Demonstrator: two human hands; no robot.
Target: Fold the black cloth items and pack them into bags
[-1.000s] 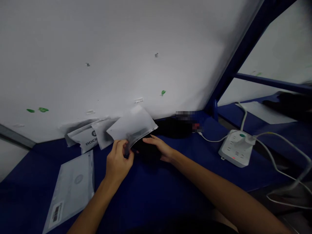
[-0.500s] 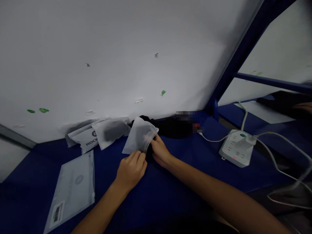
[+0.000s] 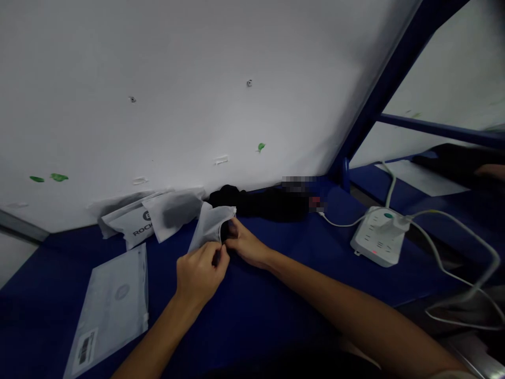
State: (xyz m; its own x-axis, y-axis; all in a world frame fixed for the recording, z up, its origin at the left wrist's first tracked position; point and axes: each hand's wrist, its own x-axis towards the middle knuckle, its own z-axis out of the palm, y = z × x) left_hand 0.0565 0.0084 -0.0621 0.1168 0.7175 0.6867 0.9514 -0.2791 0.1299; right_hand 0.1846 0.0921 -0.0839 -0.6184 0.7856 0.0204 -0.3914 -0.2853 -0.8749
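A frosted zip bag point(image 3: 209, 223) hangs tilted between my hands, its opening toward the right. My left hand point(image 3: 202, 271) is closed, pinching the lower edge of that opening between thumb and fingers. My right hand point(image 3: 246, 242) is at the mouth, its fingers curled around a black item point(image 3: 225, 231) that shows in the opening. The item looks like soft cloth, but its kind cannot be made out, and the right fingertips are partly hidden. Behind the bag, a long black cloth bundle point(image 3: 268, 205) lies against the wall.
Filled frosted bags, one a lettered bag point(image 3: 138, 229) and one a plain bag point(image 3: 173, 210), lean at the back left. A flat zip pouch point(image 3: 112, 305) with a barcode lies left on the blue table point(image 3: 256, 321). A white power strip point(image 3: 379, 239) with cables stands right.
The bag has tipped lower and its mouth has spread wider, showing the black item. Both hands have shifted slightly left, and the view has moved a little.
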